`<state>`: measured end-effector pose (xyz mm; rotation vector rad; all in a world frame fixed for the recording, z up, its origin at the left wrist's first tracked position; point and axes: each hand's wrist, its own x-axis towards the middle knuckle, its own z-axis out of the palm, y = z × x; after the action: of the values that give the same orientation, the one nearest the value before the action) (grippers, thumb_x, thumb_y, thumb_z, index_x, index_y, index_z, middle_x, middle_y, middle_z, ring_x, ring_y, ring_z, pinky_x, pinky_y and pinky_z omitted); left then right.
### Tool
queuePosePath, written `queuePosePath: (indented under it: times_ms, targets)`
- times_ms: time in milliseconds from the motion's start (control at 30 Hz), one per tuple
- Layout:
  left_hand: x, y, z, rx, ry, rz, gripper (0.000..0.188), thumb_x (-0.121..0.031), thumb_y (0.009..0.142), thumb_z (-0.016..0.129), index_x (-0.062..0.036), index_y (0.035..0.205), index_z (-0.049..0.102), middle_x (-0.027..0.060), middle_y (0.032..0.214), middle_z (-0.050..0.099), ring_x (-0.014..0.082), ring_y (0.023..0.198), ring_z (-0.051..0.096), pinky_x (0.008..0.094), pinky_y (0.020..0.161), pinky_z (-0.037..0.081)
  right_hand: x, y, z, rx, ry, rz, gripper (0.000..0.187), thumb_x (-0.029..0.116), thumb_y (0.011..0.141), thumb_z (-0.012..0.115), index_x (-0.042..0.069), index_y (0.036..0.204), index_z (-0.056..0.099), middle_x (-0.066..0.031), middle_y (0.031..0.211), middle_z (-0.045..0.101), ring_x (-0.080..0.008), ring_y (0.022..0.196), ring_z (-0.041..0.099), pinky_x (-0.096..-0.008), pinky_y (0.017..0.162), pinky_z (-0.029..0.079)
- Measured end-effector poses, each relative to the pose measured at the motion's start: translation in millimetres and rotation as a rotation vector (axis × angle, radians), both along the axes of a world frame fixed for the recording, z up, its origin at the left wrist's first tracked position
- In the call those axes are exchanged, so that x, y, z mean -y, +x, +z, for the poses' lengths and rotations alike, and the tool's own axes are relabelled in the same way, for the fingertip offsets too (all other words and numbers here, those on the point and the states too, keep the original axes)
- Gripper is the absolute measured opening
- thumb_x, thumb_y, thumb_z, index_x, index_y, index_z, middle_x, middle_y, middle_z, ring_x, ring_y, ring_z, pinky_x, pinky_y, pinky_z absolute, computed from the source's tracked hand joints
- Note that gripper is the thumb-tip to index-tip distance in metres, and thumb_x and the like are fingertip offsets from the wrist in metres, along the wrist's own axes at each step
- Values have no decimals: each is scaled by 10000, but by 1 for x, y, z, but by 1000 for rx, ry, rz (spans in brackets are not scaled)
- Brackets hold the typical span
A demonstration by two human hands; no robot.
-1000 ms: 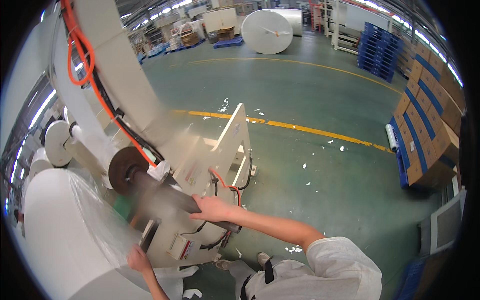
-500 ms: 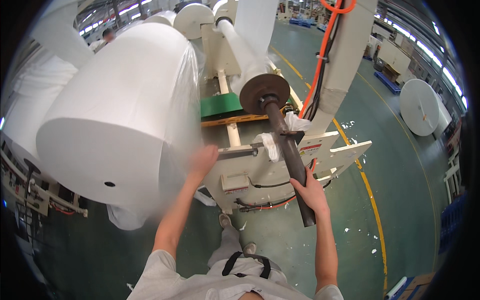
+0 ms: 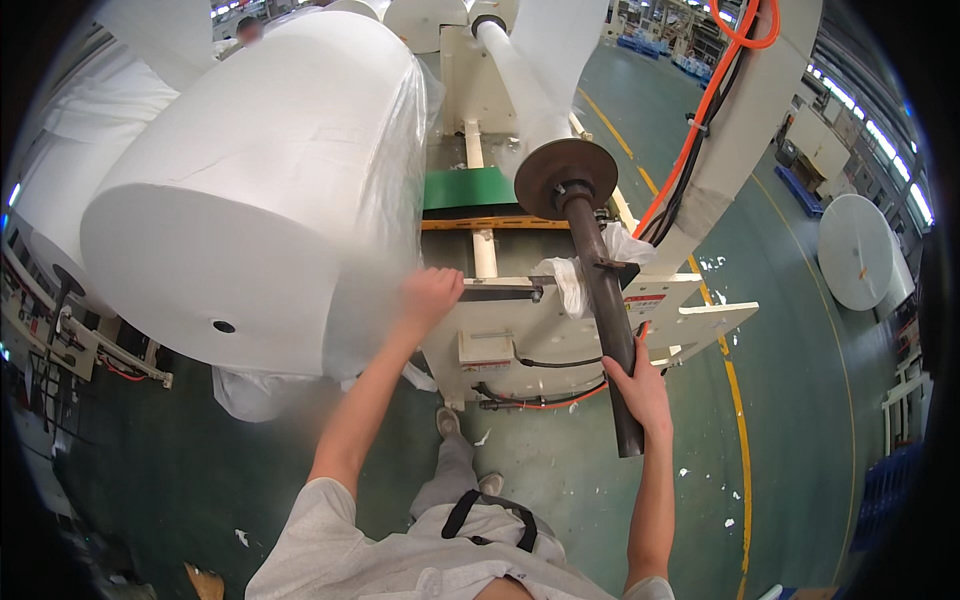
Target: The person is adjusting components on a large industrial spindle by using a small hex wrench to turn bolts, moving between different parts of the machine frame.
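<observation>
My right hand (image 3: pixel 645 392) is closed round the lower part of a long dark metal shaft (image 3: pixel 607 300), the thumb on its left side and the other fingers mostly hidden behind it. The shaft slants down toward me from a round brown flange (image 3: pixel 566 180), past which a slim white roll core (image 3: pixel 525 85) runs away. My left hand (image 3: pixel 430 297), a little blurred, is closed at the end of a dark lever (image 3: pixel 500 293) on top of the cream machine frame (image 3: pixel 590 350). Just left of that hand bulges a huge white paper roll (image 3: pixel 250 190), partly wrapped in clear film.
Orange and black hoses (image 3: pixel 700 125) run along a cream post at right. A green plate (image 3: pixel 468 188) lies inside the frame. Paper scraps and a yellow line (image 3: pixel 738 420) mark the floor. Another white roll (image 3: pixel 858 252) stands far right. A person's head (image 3: pixel 249 30) shows behind the big roll.
My view has shifted, so the machine sits farther right in it. My left hand is now closer above the frame's edge at the lever. The right hand stays on the shaft.
</observation>
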<state>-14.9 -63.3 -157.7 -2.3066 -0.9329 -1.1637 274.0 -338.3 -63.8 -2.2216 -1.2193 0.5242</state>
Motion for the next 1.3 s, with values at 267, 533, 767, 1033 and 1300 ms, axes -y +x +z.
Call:
queuePosePath:
  times_ms: [267,533,767,1033,1300]
  targets:
    - [0,1,-1,18,13,1,272,-211,890,686,-153,661,549,12,608,535,198,584,556,361,537,452,1,2,-2,-24,4,2,850,482,901,699,-31,1501,385,-287,1190,682,-442,1098,664,-464,947,519]
    - [2,1,2,3,12,3,270,-207,895,678,-150,663,554,16,613,547,197,592,569,356,549,457,1,0,2,-24,-2,-1,841,483,899,700,-29,1495,398,-285,1235,666,-442,1139,648,-459,980,508]
    - [4,0,5,7,-2,-12,270,-186,918,652,-128,667,572,21,603,580,204,574,585,358,557,440,1,0,4,-33,10,3,850,485,894,702,-49,1486,406,-290,1248,660,-434,1154,646,-454,988,505]
    - [5,1,6,19,1,-22,261,-186,915,658,-127,672,585,23,609,593,205,579,593,360,557,445,1,2,0,-25,11,9,843,490,899,697,-41,1486,407,-291,1242,661,-436,1153,644,-456,986,503]
    - [6,2,7,25,0,-20,258,-180,911,660,-125,671,582,24,609,590,208,578,589,358,556,444,2,1,2,-24,12,13,835,490,904,694,-38,1482,406,-292,1230,664,-439,1141,645,-459,977,503]
